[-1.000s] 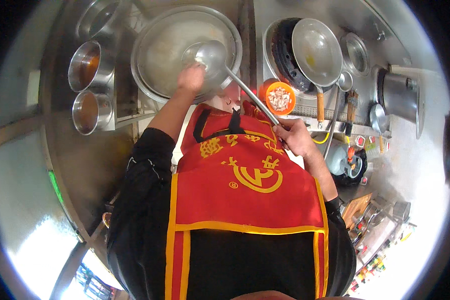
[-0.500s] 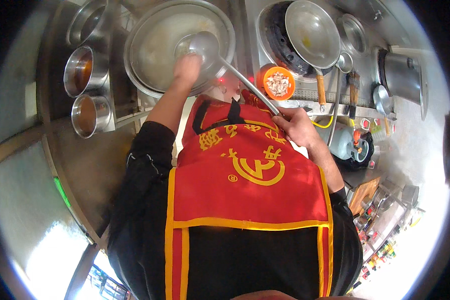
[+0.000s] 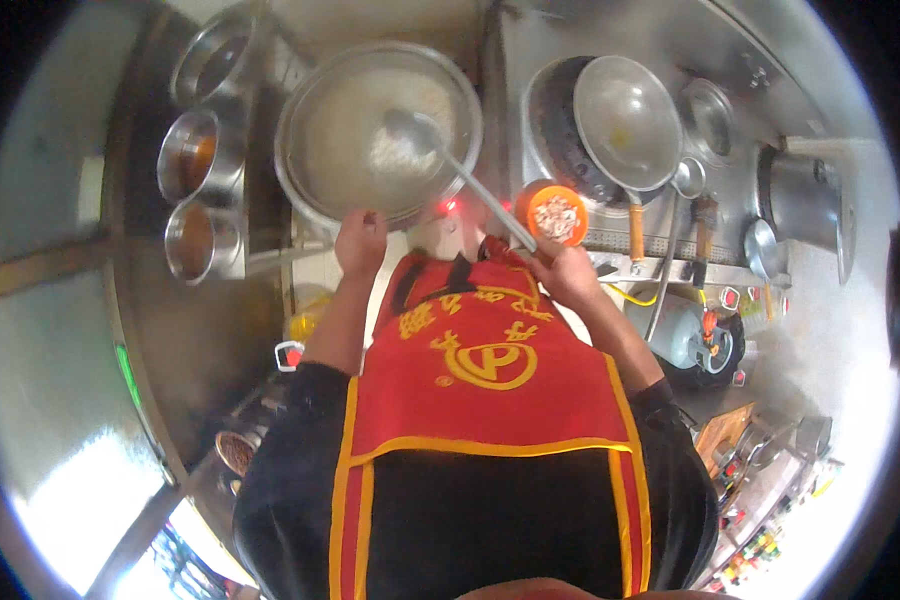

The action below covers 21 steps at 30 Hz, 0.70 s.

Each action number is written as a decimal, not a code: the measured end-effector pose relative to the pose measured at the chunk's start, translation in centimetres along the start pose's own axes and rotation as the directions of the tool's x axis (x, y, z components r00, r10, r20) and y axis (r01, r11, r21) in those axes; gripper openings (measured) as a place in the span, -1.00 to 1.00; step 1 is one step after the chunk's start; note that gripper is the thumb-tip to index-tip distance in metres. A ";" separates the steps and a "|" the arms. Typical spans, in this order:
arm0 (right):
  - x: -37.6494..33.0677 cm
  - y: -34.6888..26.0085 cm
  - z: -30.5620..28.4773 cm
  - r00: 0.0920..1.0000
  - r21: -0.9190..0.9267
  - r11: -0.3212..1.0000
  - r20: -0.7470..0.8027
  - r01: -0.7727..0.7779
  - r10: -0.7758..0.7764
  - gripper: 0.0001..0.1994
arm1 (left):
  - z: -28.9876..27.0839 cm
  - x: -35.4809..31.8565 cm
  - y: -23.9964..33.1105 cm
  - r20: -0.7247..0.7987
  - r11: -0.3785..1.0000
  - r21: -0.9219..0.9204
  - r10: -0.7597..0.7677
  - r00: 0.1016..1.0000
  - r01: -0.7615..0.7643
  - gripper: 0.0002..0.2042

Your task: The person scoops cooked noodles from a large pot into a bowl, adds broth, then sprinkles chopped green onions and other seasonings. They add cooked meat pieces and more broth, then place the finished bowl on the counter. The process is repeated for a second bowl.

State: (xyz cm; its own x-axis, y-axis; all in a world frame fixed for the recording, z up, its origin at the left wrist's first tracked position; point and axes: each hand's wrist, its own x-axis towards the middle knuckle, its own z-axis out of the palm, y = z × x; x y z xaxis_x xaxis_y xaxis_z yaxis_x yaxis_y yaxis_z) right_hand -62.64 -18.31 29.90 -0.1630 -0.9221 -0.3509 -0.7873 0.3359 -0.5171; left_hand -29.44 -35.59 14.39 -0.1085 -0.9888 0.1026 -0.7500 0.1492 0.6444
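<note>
A large round metal pot point(image 3: 305, 192) with cloudy, pale liquid stands ahead of me, left of the middle. The long-handled metal ladle point(image 3: 477, 187) slants into it from the lower right; pale bits of food show at its bowl. My right hand point(image 3: 562, 272) is closed around the handle's near end, beside an orange tub point(image 3: 536, 205) of chopped, pale pieces. At the pot's near rim my left hand point(image 3: 362, 242) is up with curled fingers. What it holds, if anything, does not show clearly.
Several metal containers point(image 3: 188, 155) line the left side, some with brown or orange contents. On the right, a wok point(image 3: 625, 115) with a wooden handle rests over a burner. Beyond it stand a tall pot point(image 3: 802, 195) and a small ladle point(image 3: 763, 247). A gas cylinder point(image 3: 670, 325) sits below.
My left hand has drawn back from the ladle's bowl to the pot's near rim. The ladle's bowl has tilted and sits lower in the pot. My right hand still grips the handle.
</note>
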 end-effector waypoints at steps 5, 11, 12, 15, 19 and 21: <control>-3.3 5.7 -0.4 0.982 0.562 0.808 0.041 -0.177 0.187 -0.71 | 2.2 -2.1 -2.6 0.113 0.959 -0.198 -0.182 0.977 0.201 -0.70; -9.6 17.6 -1.3 0.677 0.915 0.374 -0.371 0.150 0.636 -0.82 | 2.6 -4.9 -0.9 0.026 0.957 -0.122 -0.262 0.965 0.264 -0.66; -10.4 20.5 -2.1 0.517 0.917 0.389 -0.375 0.087 0.770 -0.82 | 2.6 -5.1 -0.5 0.043 0.954 -0.129 -0.268 0.963 0.271 -0.65; -14.2 30.0 -5.0 0.273 0.883 0.460 -0.423 -0.088 0.864 -0.87 | 2.8 -5.8 0.1 0.106 0.940 -0.113 -0.310 0.945 0.321 -0.66; -20.3 41.9 -5.9 0.344 0.954 0.256 -0.190 -0.158 0.920 -0.85 | 3.1 -7.4 -1.6 0.015 0.965 0.016 -0.263 0.965 0.263 -0.69; -21.8 46.5 -5.0 0.463 0.957 0.236 -0.134 -0.170 0.876 -0.80 | 2.5 -9.4 -3.0 0.000 0.916 -0.138 -0.381 0.924 0.378 -0.74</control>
State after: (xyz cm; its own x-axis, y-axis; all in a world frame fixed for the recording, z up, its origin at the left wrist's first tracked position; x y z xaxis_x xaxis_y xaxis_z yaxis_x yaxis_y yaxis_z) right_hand -98.64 16.43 17.37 -0.8448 -0.1586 -0.5111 0.4107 0.4201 -0.8092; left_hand -27.81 -26.74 9.58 0.1859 -0.9710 -0.1506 -0.6377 -0.2358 0.7333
